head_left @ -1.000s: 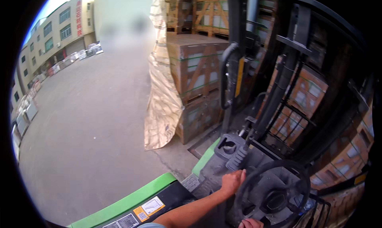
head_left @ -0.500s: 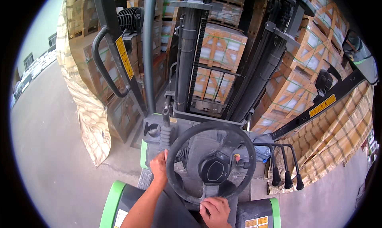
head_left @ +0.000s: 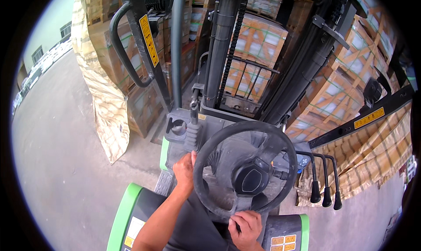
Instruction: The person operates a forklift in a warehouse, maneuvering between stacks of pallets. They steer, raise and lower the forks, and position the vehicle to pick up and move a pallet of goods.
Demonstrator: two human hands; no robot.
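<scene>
Steering wheel (head_left: 245,167): centre of our forklift cab, same as before.
Left hand (head_left: 185,170): fingers gripping its left rim, unmoved.
Right hand (head_left: 246,227): fingers curled on its lower rim, shifted slightly.
Hydraulic levers (head_left: 325,194): right, untouched.

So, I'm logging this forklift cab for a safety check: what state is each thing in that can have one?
Left hand: gripping the steering wheel's left rim.
Right hand: gripping the wheel's lower rim.
Steering wheel: held by both hands.
Three black levers: upright, untouched.
Stacked boxes: strapped, stacked ahead of the mast.
Wrapping sheet: hanging loose at the stack's left.
</scene>
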